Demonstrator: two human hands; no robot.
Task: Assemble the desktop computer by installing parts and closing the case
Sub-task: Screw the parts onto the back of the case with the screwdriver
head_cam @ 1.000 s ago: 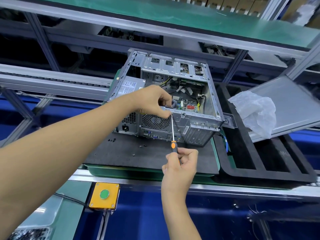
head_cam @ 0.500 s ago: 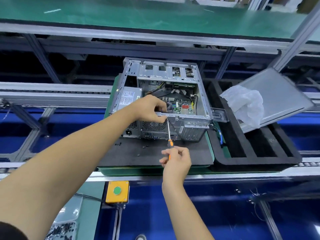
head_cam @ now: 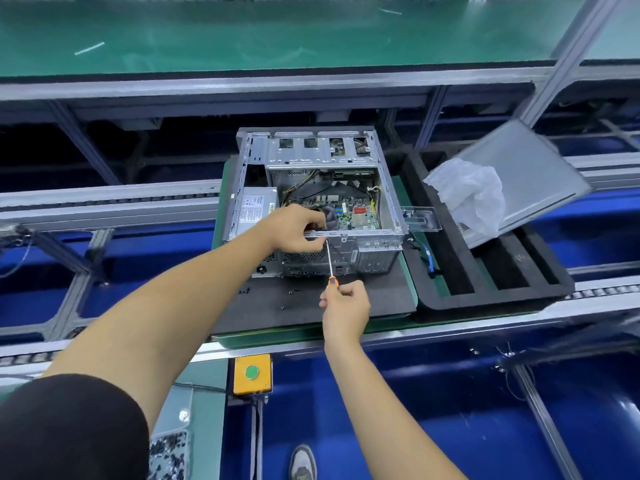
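An open silver computer case (head_cam: 388,188) lies on its side on a dark foam mat (head_cam: 346,303), motherboard (head_cam: 349,213) and power supply (head_cam: 254,211) showing inside. My left hand (head_cam: 298,228) grips the case's near top rail, fingers curled over its edge beside the screwdriver tip. My right hand (head_cam: 344,301) holds the orange-handled screwdriver (head_cam: 330,263) upright, its thin shaft reaching up to the rail by my left thumb. The screw itself is hidden.
Loose black screws (head_cam: 294,292) dot the mat. At right, a black foam tray (head_cam: 485,282) carries the grey side panel (head_cam: 530,181) with a white plastic bag (head_cam: 474,195) on it. A yellow box with a green button (head_cam: 252,373) sits below the conveyor edge.
The camera has pulled back and tilted down, so the case looks smaller and farther. Both hands keep their hold at the rail and screwdriver.
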